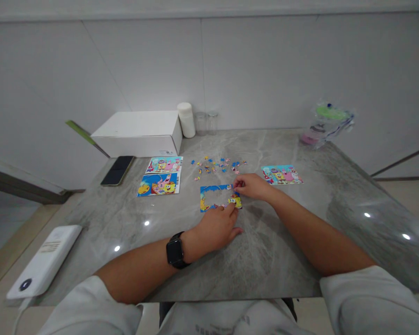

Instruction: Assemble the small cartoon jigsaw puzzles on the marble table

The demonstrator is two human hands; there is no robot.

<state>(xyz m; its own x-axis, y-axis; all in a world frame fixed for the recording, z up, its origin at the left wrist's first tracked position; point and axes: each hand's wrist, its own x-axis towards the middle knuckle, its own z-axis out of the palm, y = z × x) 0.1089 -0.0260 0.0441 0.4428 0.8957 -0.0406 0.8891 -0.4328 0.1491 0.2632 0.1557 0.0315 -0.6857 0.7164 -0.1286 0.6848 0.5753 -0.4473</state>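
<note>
A partly assembled jigsaw puzzle [203, 205] lies in front of me, its border mostly joined and its middle showing bare. My left hand [216, 228] rests over its lower edge, fingers stretched out and thumb apart, the fingertips touching the lower right part. At the puzzle's right edge, my right hand [249, 186] is closed in a pinch on a small puzzle piece, largely hidden by the fingers. Loose puzzle pieces [212, 164] are scattered just beyond the puzzle. To the left lies a printed picture sheet [159, 184] with two cartoon scenes.
A second picture card [282, 174] lies on the right. A white box [136, 132], white bottle [186, 121] and two clear jars [206, 124] stand at the back. A phone [118, 170] and power bank [45, 260] are left; a plastic bag [326, 124] sits back right.
</note>
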